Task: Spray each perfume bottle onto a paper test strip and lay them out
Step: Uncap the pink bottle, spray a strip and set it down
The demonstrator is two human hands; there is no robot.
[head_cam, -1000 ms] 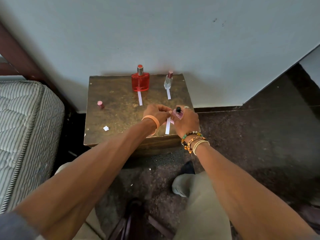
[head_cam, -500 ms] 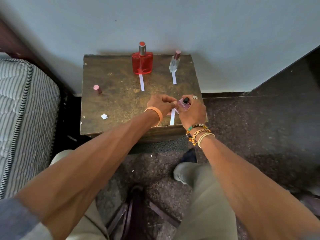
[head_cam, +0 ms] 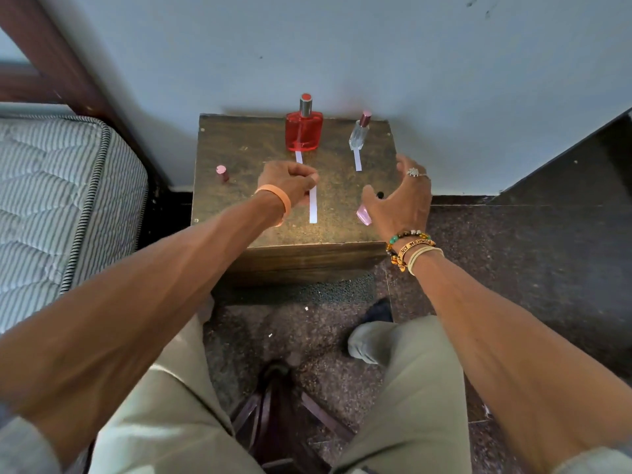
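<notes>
On the small brown table (head_cam: 232, 213) my left hand (head_cam: 290, 184) pinches the top of a white paper strip (head_cam: 313, 210) that hangs down over the tabletop. My right hand (head_cam: 402, 200) is spread open at the table's right edge, just over a small pink bottle (head_cam: 364, 215) with a black nozzle; I cannot tell if it still touches it. At the back stand a red bottle (head_cam: 304, 131) and a slim clear bottle (head_cam: 359, 133). A white strip lies in front of each: one at the red bottle (head_cam: 299, 157), one at the clear bottle (head_cam: 358, 161).
A loose pink cap (head_cam: 222, 173) stands on the table's left side. A striped mattress (head_cam: 51, 200) is at the left, the wall right behind the table, dark floor at the right. My knees are below the table's front edge.
My hands have drawn apart. The left hand carried the strip to the left, and the right hand opened its fingers off the pink bottle.
</notes>
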